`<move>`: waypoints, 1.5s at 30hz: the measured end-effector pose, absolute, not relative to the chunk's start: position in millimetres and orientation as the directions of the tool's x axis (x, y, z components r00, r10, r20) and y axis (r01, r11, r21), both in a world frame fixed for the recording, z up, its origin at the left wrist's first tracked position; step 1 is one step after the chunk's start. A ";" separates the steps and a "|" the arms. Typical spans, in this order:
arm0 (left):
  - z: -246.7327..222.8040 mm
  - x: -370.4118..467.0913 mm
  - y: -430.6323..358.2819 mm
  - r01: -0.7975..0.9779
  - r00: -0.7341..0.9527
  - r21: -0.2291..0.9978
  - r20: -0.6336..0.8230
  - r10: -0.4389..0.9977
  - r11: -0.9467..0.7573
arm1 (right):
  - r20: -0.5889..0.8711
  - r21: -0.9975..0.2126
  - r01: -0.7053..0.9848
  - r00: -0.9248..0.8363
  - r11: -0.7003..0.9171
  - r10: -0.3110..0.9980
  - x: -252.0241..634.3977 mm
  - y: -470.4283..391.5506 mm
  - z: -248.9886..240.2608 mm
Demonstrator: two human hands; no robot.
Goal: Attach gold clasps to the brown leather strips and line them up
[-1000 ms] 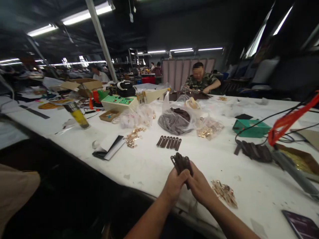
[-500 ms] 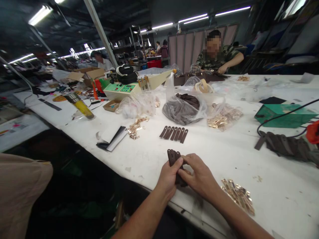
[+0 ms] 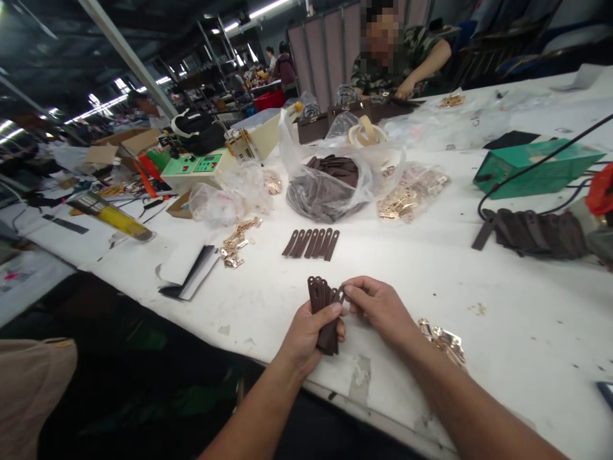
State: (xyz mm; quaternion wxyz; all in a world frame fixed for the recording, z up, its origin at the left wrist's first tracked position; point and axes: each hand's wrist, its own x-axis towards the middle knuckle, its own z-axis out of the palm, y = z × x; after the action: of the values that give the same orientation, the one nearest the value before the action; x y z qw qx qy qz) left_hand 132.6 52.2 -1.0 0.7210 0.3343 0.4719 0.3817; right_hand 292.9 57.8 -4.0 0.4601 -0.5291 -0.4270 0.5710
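Gripping a bundle of dark brown straps, the left hand wraps its fingers round the middle, with the thumb laid across the front. The bundle stands roughly upright above the near edge of the white surface, its holed ends fanned out at the top. The right hand pinches a single strap by its upper end, thumb against forefinger, at the right side of the bundle.

Just beyond the hands, a row of seven straps lies flat, side by side. Farther back sits a clear plastic bag filled with more dark straps, and to its right a bag of gold-coloured metal pieces. A loose pile of gold pieces lies left of the row, near a folded black-and-white sheet. Another gold heap rests on the near right, partly hidden by the right forearm.

On the far right, overlapping straps lie in front of a green box, with a black cable across it. To the far left are a jar of yellow liquid and a machine with a green panel. Across the surface, a person in a camouflage top handles dark brown items.
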 end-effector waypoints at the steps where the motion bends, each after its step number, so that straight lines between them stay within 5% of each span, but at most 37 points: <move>1: -1.1 132.2 51.4 -0.234 0.259 0.841 -0.429 0.866 0.487 | -0.224 -0.970 -0.099 -0.012 -0.224 0.975 294.0 57.5 -4.1; 8: -5.6 126.5 47.5 -0.230 0.292 0.836 -0.430 0.855 0.499 | -0.235 -0.940 -0.252 -0.013 -0.231 0.972 295.0 56.2 -8.3; 20: -7.7 126.5 49.3 -0.232 0.333 0.830 -0.423 0.843 0.508 | -0.201 -0.944 -0.264 -0.019 -0.199 0.979 295.0 56.0 -8.2; 34: -9.2 134.3 46.1 -0.182 0.241 0.889 -0.374 0.896 0.420 | -0.206 -0.975 -0.067 -0.068 -0.211 0.976 303.2 57.8 -0.2; 41: -12.1 129.9 43.9 -0.093 0.196 0.908 -0.385 0.902 0.408 | -0.077 -0.991 0.081 0.264 -0.101 0.961 331.2 43.8 16.3; 45: -11.6 130.1 43.9 -0.105 0.196 0.900 -0.399 0.896 0.423 | -0.044 -0.926 0.334 0.366 -0.175 0.930 359.7 18.0 21.9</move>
State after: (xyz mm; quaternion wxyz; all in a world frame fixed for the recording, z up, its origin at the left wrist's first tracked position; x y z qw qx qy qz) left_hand 130.1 43.9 -11.6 0.6701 0.3860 0.5125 0.3732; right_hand 359.7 18.0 21.9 0.4520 -0.6917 -0.4566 0.3298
